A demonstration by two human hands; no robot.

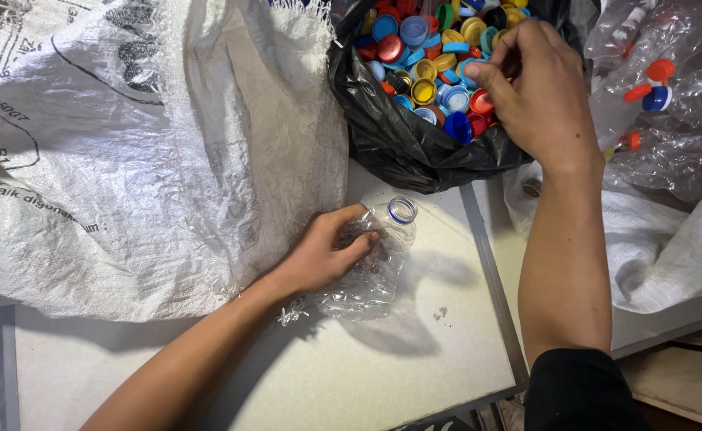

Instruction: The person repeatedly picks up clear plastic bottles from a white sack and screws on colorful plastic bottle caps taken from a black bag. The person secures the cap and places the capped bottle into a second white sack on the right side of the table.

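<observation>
A crushed bottle (371, 267) lies on the worktop (415, 359) under the left hand (323, 255). Behind it sits a bag (399, 136) filled with bottle caps (431, 56), with the right hand (538, 84) over the caps. A woven sack (143, 152) lies left of the bag; a heap of bottles (670, 104) lies right of it.

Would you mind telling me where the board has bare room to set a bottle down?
Bare board lies below the crushed clear bottle in the left hand, bordered by the white woven sack and the board's right edge. Crowded: the black bag of caps under the right hand, and the bottle bags at right.
</observation>
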